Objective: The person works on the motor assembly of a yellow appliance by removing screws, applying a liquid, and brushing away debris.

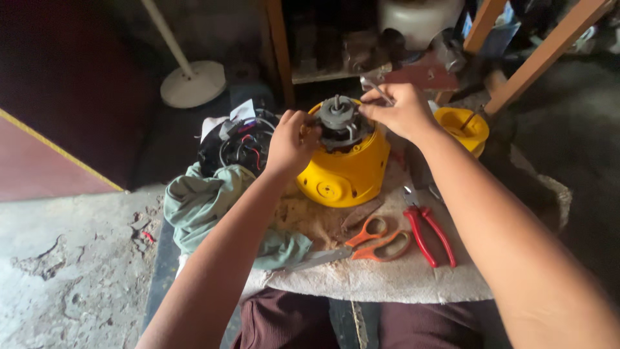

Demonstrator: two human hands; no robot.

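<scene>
Yellow housing (349,171) gripped by both hands (292,142) (400,111), pliers (429,232) beside.

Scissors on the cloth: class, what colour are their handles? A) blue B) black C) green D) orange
D: the scissors lie on the cloth with orange handles, just left of the red-handled pliers and in front of the yellow housing.
</scene>
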